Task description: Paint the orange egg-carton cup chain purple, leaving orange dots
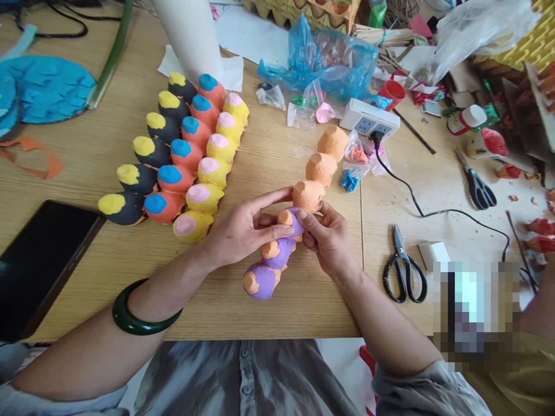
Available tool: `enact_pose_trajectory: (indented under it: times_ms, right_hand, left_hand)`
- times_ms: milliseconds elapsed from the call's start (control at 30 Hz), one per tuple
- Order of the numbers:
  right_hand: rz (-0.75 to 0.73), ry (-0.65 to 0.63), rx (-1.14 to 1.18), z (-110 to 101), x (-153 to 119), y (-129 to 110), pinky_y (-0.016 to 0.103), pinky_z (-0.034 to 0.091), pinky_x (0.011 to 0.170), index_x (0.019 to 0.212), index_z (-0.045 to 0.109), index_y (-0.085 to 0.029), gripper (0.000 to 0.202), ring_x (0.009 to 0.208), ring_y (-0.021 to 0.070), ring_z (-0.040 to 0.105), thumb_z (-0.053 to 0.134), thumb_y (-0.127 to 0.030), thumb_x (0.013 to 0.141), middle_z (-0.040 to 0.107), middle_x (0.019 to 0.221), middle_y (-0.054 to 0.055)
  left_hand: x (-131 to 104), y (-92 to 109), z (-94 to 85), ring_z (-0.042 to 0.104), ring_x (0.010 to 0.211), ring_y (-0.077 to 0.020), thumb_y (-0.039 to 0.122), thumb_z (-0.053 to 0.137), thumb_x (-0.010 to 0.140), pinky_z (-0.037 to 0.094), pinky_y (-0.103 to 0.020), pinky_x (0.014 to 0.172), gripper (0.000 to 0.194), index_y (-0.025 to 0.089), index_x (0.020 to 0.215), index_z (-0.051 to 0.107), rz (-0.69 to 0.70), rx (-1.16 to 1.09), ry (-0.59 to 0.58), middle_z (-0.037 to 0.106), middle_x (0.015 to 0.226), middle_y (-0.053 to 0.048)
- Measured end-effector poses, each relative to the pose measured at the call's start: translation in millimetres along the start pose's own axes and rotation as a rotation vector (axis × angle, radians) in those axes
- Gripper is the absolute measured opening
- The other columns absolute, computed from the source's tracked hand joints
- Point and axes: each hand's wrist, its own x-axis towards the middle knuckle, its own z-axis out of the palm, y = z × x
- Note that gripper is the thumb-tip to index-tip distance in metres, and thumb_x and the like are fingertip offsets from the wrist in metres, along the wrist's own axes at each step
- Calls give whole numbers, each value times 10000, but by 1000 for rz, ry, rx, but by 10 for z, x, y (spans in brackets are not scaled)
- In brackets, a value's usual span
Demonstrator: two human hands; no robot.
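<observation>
Head view: left hand [243, 231] comes in diagonally, thumb and fingers pinching the orange-and-purple bumpy strip [281, 252] from its left side. Right hand [325, 237] mirrors it, bent fingers under the strip's right edge, thumb pressing purple. Strip slants mid-table [243, 318], right of the painted rows [182, 153].

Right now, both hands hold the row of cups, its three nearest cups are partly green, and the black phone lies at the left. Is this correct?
Green is wrong: the head view shows the three nearest cups partly purple. The left hand and right hand do hold the row of cups, and the black phone lies at the left.
</observation>
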Motion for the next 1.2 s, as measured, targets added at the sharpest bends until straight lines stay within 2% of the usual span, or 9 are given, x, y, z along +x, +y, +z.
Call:
enact_pose_trajectory:
  times_ms: [133, 267, 367, 433, 533, 700, 867, 1067, 1200]
  right_hand:
    - [-46, -7, -33, 20, -35, 43, 214, 273, 449, 888, 533, -262, 638, 438, 68, 429, 1035, -623, 730, 577, 539, -113]
    - [-75, -35, -54, 46, -54, 82, 213, 311, 456, 906, 538, -261, 598, 429, 79, 465, 987, -642, 802, 641, 541, -90]
    - [-82, -22, -54, 56, -49, 89, 215, 322, 457, 896, 559, -256, 589, 430, 84, 478, 975, -662, 803, 635, 535, -89]
    - [-76, -5, -43, 50, -42, 74, 217, 320, 456, 883, 572, -253, 577, 428, 82, 472, 984, -648, 796, 618, 532, -94]
    - [-63, 6, -31, 23, -28, 36, 220, 303, 459, 866, 589, -245, 551, 430, 76, 462, 991, -616, 801, 606, 535, -91]
    - [-38, 0, -39, -1, -12, 17, 228, 296, 452, 860, 584, -248, 575, 432, 83, 472, 992, -646, 782, 600, 533, -86]
    - [-45, -25, -55, 29, -42, 25, 227, 328, 456, 880, 570, -256, 575, 423, 85, 481, 970, -664, 812, 618, 534, -89]
    - [-97, -22, -75, 67, -94, 23, 227, 350, 460, 888, 558, -258, 576, 435, 92, 514, 953, -674, 838, 636, 545, -82]
    - [-110, -13, -78, 94, -113, 33, 229, 352, 459, 876, 543, -263, 590, 436, 98, 524, 953, -685, 833, 633, 544, -80]
  left_hand:
    - [5, -29, 17, 796, 1320, -382, 386, 896, 934, 736, -488, 1013, 768, 296, 1654, 642, 48, 25, 10, 667, 1678, -129]
    - [14, -54, 43, 729, 1431, -382, 327, 877, 917, 690, -504, 1123, 741, 266, 1625, 665, 108, 43, 32, 687, 1648, -132]
    - [12, -51, 45, 797, 1278, -347, 325, 895, 889, 706, -504, 1075, 786, 255, 1633, 651, 97, 51, 51, 718, 1590, -138]
    - [4, -33, 31, 823, 1161, -322, 338, 927, 864, 724, -496, 1003, 873, 276, 1673, 607, 46, 28, 14, 734, 1556, -134]
    - [-8, 1, -2, 804, 1202, -335, 332, 942, 862, 724, -468, 963, 948, 313, 1724, 548, 0, -55, -72, 696, 1607, -136]
    - [3, -4, -5, 750, 1346, -341, 344, 912, 922, 697, -376, 955, 804, 331, 1669, 613, 17, -143, -83, 628, 1701, -112]
    - [-1, -66, 25, 808, 1142, -268, 450, 879, 978, 678, -302, 794, 728, 307, 1647, 630, 21, -133, -14, 675, 1648, -124]
    - [-8, -76, 60, 801, 1186, -262, 400, 873, 971, 698, -334, 914, 676, 285, 1601, 654, 73, -101, 4, 702, 1606, -113]
    - [-2, -55, 104, 810, 1121, -243, 338, 866, 938, 691, -328, 890, 654, 274, 1558, 668, 71, -98, 31, 689, 1612, -115]
